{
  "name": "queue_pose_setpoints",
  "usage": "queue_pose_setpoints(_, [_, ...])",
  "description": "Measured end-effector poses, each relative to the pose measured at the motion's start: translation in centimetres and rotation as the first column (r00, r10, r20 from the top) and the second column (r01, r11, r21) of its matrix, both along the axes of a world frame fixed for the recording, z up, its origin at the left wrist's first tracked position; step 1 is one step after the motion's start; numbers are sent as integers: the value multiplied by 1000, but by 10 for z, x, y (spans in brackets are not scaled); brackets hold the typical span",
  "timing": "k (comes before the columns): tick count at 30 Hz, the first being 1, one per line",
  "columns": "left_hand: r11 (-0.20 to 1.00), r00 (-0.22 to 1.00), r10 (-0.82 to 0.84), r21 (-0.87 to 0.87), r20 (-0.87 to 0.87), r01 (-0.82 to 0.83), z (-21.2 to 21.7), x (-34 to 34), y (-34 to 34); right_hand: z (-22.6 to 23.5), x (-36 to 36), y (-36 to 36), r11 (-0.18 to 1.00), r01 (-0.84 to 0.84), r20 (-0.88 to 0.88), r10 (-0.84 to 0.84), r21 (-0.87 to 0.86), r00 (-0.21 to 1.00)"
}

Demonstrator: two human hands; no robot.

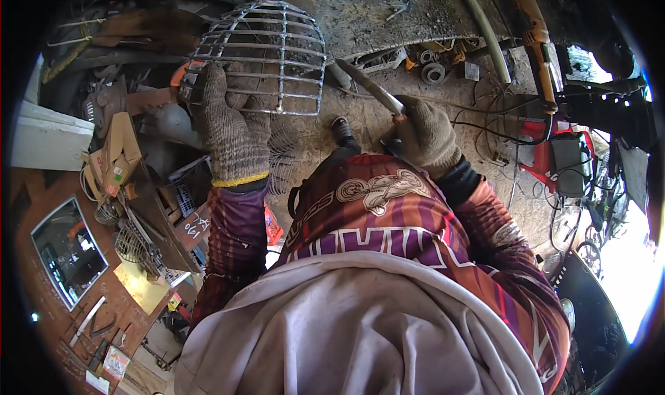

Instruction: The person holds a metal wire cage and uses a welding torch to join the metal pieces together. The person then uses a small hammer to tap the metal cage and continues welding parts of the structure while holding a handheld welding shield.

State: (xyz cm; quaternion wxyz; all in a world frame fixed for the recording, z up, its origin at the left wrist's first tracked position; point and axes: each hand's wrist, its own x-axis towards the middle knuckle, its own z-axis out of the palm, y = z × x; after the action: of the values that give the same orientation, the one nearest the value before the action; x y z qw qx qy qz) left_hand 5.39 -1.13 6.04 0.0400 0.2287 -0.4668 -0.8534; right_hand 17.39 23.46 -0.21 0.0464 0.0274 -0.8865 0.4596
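Note:
A domed cage of welded metal bars [282, 55] is held up at the upper left of the view. My left hand [235, 121], in a grey-brown knitted glove with a yellow cuff edge, is closed on the cage's lower left side; its fingertips are partly hidden. To the right, my right hand [428, 135], in a similar glove, is closed around the handle of a knife-like tool [377, 90]. The tool's long flat blade points up and left toward the cage, and its tip lies close to the cage's right edge without clearly touching it.
A workbench [388, 14] with grit runs along the far side, metal rings [433, 73] beneath it. Cables [499, 135] trail on the floor near a red and grey machine [571, 163]. Cardboard [118, 156] and a brown board with a mirror [69, 249] stand left.

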Motion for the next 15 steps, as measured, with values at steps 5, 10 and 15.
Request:
queue_pose_setpoints(5, [989,998,57,-134,-2,-57,-2,-3,16,-21,-1,13,993,-81,107,90,-81,990])
queue_pose_setpoints(10, [971,999,37,-237,-26,-42,0,3,27,-30,-7,13,996,-45,-11,45,-78,999])
queue_pose_setpoints(15, [972,1000,8,-234,13,-5,0,1,27,-38,-11,12,998,-42,-33,41,-41,999])
